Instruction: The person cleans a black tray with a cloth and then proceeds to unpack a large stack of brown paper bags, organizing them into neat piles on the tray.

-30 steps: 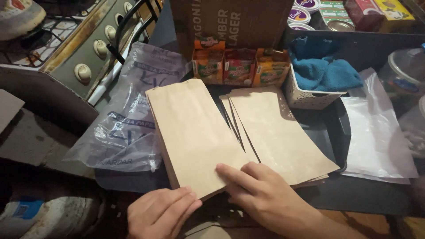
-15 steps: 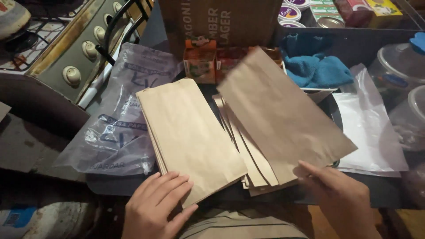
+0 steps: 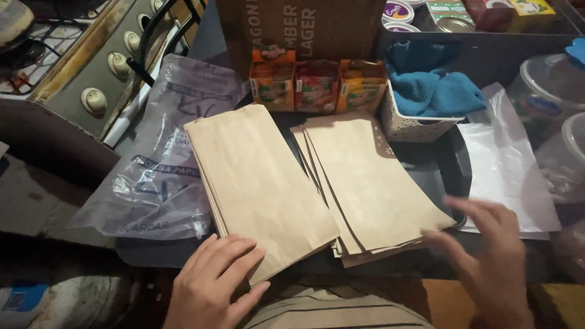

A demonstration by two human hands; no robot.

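A: Where are your hands rn?

B: Your left hand (image 3: 213,283) lies flat at the near edge of the desk (image 3: 439,164), fingers (image 3: 234,259) together and straight, pressing the near end of the left stack of brown paper bags (image 3: 259,183). No grip, just palm-down contact.

A: And the right?

B: Your right hand (image 3: 490,262) is at the near right, fingers (image 3: 472,210) spread apart, blurred, holding nothing. It sits just beside the near right corner of the fanned stack of paper bags (image 3: 372,183); can't tell if it touches the paper.

A: Where are the bags exactly?

B: Both stacks lie flat mid-desk on a dark tray (image 3: 454,164), side by side, long ends running from far edge to near edge. The right one is fanned, several bags showing at its left and near edges.

A: Anything else nearby?

B: Clear plastic bag (image 3: 164,176) w/ print at the left edge, small juice cartons (image 3: 317,85) at the far edge, white basket (image 3: 414,125) w/ a blue cloth (image 3: 436,91) far right, white sheet (image 3: 509,164) at the right edge.
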